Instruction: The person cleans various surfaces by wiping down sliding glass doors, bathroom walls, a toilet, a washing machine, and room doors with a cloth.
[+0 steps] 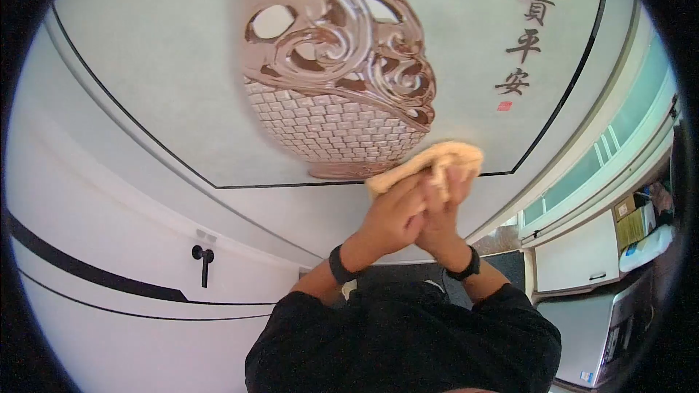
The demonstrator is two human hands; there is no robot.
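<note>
A folded yellow-orange cloth (453, 151) lies against the lower edge of a pale wall panel (167, 94), just below a printed picture of a bronze-coloured vase (335, 127). My left hand (395, 217) and my right hand (443, 218) are brought together at the cloth, the fingers bunched and overlapping on its near side. Fingertips are blurred and partly hidden, but both hands appear closed on the fabric. Dark bands circle both wrists.
Black Chinese characters (535, 6) run down the panel's right side. A white door with a black handle (204, 265) stands at left. To the right are a window (611, 138), a white cabinet (575, 256), a grey appliance (575, 327) and a white bottle (646, 249).
</note>
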